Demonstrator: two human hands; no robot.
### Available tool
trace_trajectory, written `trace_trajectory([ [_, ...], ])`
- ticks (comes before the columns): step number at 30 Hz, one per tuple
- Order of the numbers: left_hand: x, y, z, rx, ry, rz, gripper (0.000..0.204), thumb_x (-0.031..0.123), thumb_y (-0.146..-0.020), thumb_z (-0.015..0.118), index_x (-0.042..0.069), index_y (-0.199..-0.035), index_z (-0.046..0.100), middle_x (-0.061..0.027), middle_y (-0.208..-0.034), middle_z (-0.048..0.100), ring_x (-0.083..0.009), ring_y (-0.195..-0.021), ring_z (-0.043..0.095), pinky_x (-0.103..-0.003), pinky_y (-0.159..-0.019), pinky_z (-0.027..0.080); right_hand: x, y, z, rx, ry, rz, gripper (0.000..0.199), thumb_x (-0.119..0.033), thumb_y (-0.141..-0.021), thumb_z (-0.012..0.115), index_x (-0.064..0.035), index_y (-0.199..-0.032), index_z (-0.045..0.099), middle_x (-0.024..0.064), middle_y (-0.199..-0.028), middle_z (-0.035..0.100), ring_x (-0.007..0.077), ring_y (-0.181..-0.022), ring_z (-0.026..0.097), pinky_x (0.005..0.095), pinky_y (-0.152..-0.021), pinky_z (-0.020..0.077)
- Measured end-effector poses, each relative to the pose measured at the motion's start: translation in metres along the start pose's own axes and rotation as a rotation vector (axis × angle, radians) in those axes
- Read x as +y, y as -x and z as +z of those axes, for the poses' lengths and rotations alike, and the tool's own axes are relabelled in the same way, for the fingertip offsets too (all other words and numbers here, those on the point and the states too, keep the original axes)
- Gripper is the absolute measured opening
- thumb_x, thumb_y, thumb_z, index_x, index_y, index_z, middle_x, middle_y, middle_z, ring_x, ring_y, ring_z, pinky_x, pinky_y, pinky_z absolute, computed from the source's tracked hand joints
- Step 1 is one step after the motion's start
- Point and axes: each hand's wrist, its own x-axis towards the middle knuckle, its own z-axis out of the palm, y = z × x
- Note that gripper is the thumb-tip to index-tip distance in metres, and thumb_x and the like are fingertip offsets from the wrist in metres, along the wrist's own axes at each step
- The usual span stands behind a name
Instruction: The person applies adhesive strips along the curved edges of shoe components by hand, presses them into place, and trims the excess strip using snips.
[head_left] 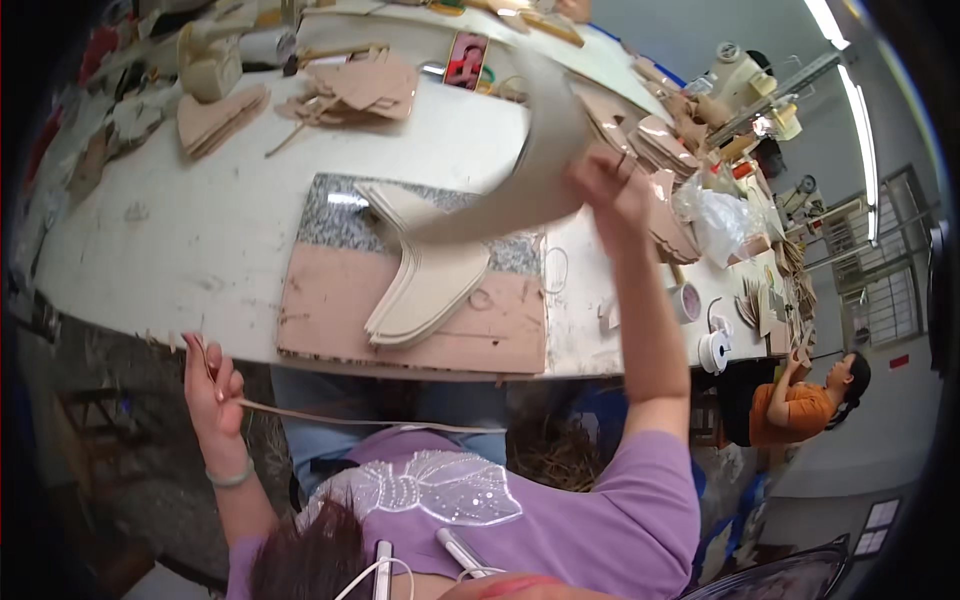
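Observation:
In my raised right hand [612, 195] is a large curved beige piece [548, 150], blurred by motion; it looks like leather or sheet material. Its lower end sweeps over a stack of similar cream boot-shaped pieces [430, 285]. That stack lies on a board [325, 290], half speckled stone and half pinkish-tan. My left hand [215, 390], off the near left table edge, has its fingers closed on a long thin tan strip [340, 418], which stretches rightward in front of my lap.
Stacked tan pieces [350, 88] and a phone [466, 60] sit at the table's far side. To the right are more tan stacks [668, 215], a clear plastic bag [722, 222], a tape roll [686, 302] and a white spool [713, 352]. A person in orange [790, 410] works beyond.

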Motion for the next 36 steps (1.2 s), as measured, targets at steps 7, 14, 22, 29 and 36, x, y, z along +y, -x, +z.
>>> trace_trajectory([
  [7,-0.026,0.014,0.049,-0.151,-0.097,0.03,0.04,0.043,-0.095,0.038,0.007,-0.113,0.043,-0.0031,-0.078,0.054,-0.0095,-0.067,0.05,-0.021,-0.058,0.038,-0.032,-0.17,-0.122,0.465,0.418,0.298,0.036,-0.031,-0.079,0.068,0.002,-0.091,0.064,0.0014,-0.063,0.052,0.0068,-0.057,0.047,0.0242,-0.049,0.0367],
  [14,-0.032,0.01,0.125,-0.451,-0.327,0.328,0.059,0.055,-0.093,0.026,0.008,-0.127,0.037,-0.0068,-0.115,0.049,-0.0145,-0.112,0.041,-0.032,-0.092,0.027,-0.058,0.06,0.165,-0.668,0.315,-0.148,0.033,-0.006,-0.075,0.069,-0.0059,-0.108,0.06,0.0134,-0.092,0.065,0.0221,-0.084,0.064,0.0329,-0.076,0.0483],
  [22,-0.005,-0.012,0.112,-0.499,-0.147,-0.192,0.048,0.046,-0.095,0.032,0.008,-0.121,0.045,-0.0076,-0.104,0.058,-0.0191,-0.102,0.053,-0.036,-0.089,0.038,-0.062,0.094,0.193,-0.676,-0.093,0.214,0.017,-0.01,-0.085,0.059,-0.0028,-0.099,0.064,0.009,-0.069,0.063,0.0138,-0.062,0.061,0.0266,-0.057,0.0476],
  [29,-0.01,0.004,0.084,-0.557,0.067,-0.452,0.046,0.033,-0.096,0.036,-0.003,-0.124,0.044,-0.0186,-0.111,0.058,-0.0285,-0.108,0.055,-0.041,-0.089,0.047,-0.049,0.092,0.195,-0.729,-0.4,0.671,0.022,-0.014,-0.087,0.059,0.0071,-0.094,0.064,0.0048,-0.061,0.059,0.0091,-0.054,0.055,0.0204,-0.052,0.0402],
  [36,-0.018,0.019,0.079,-0.434,0.174,-0.109,0.026,0.007,-0.092,0.045,-0.003,-0.115,0.052,-0.0048,-0.089,0.061,-0.0162,-0.084,0.062,-0.031,-0.08,0.052,-0.038,0.089,0.202,-0.872,-0.383,0.654,0.026,-0.019,-0.078,0.069,-0.0005,-0.096,0.065,0.0014,-0.074,0.064,0.0047,-0.069,0.055,0.0216,-0.059,0.0432],
])
